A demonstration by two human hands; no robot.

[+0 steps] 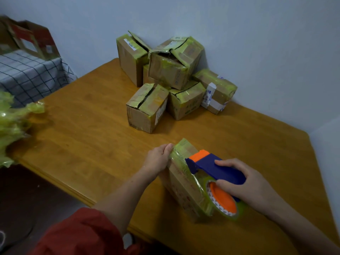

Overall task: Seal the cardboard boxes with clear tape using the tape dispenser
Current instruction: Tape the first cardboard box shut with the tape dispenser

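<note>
Two hands work one box [185,183] near the front edge of the worktop [92,126]. Your left hand [159,159], forearm reaching in from the lower left, clamps its grip on the box's far top corner. Your right hand [246,183] wraps the blue tape dispenser [213,168], pressed on the box top, its tape roll [223,199] hanging at the near end.

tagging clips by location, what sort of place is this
Probably a room in a home, not a warehouse: a plain wooden table in a bare corner, a checked cloth over furniture beside it, small reused boxes piled by the wall.
</note>
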